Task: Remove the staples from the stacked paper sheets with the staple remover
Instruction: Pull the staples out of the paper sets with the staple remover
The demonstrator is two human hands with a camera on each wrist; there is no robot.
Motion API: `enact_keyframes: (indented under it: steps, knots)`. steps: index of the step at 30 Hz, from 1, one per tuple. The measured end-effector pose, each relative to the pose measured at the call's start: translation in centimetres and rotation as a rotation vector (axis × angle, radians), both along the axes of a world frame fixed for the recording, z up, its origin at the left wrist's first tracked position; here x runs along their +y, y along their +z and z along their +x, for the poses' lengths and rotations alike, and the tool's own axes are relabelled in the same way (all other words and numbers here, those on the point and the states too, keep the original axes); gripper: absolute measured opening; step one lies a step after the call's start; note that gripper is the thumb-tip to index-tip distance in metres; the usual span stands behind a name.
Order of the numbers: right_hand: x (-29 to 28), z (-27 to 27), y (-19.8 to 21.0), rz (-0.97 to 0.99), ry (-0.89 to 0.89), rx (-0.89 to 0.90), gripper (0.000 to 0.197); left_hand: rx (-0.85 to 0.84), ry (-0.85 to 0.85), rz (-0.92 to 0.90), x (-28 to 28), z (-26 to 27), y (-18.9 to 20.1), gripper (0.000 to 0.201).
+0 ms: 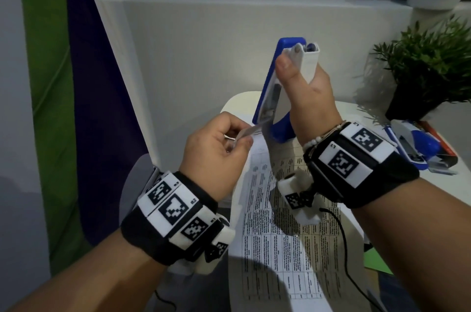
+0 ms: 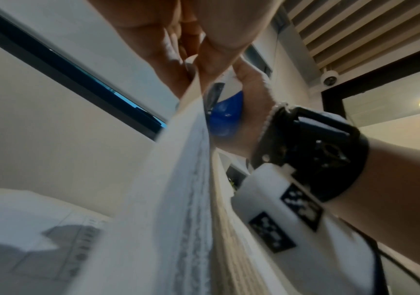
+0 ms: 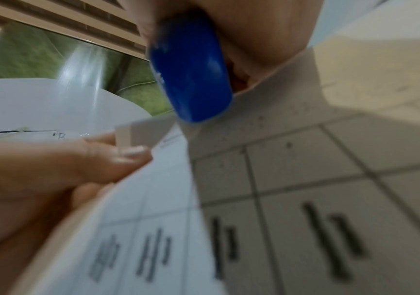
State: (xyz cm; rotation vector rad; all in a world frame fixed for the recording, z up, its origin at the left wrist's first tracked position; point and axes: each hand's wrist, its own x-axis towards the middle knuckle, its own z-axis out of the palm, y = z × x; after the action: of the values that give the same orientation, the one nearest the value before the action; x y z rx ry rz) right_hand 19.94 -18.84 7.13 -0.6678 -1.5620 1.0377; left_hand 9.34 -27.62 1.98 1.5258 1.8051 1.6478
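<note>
My right hand (image 1: 304,82) grips a blue and white staple remover (image 1: 272,74) upright above the table, thumb across its white side. Its lower tip meets the top corner of the stapled paper sheets (image 1: 280,235), which hang down printed with tables. My left hand (image 1: 240,139) pinches that raised corner between thumb and fingers. In the left wrist view my left hand's fingers (image 2: 178,51) hold the paper (image 2: 168,199) beside the remover (image 2: 226,117). The right wrist view shows the remover's blue body (image 3: 191,69) over the paper (image 3: 304,179) and my left hand (image 3: 97,159) pinching the corner.
A white round table (image 1: 356,113) lies below the paper. At its right stand a potted green plant (image 1: 430,67) and a second blue stapler (image 1: 413,146) on a red and black box. A green sheet (image 1: 377,260) pokes out at lower right. A white partition rises behind.
</note>
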Motion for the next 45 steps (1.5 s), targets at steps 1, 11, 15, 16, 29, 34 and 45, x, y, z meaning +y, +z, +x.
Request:
enact_keyframes:
  steps: [1,11,15,16,29,34,45]
  knots:
    - [-0.1,0.2,0.0,-0.04,-0.004,0.03,0.02,-0.009,0.019,-0.006,0.2,-0.3,-0.2,0.021]
    - [1.1,2.2,-0.8,-0.203,-0.25,0.257,0.024,0.492,-0.022,0.065,0.3,-2.4,-2.1,0.017]
    - [1.3,2.6,-2.0,-0.233,-0.293,0.282,0.023,0.668,-0.128,0.096,-0.6,-2.3,-2.0,0.021]
    - [1.4,2.7,-2.2,-0.235,-0.3,0.282,0.022,0.69,-0.135,0.122,-0.6,-2.4,-2.1,0.021]
    - [0.7,2.2,-1.4,-0.16,-0.203,0.193,0.023,-0.155,0.036,-0.067,0.5,-1.4,-1.2,0.022]
    - [0.1,1.0,-1.0,-0.02,-0.095,0.054,0.028,-0.082,0.009,-0.043,0.7,-0.9,-0.5,0.021]
    - [-0.1,-0.2,-1.1,0.098,-0.085,-0.07,0.032,-0.056,-0.001,-0.022,0.3,-0.4,-0.3,0.021]
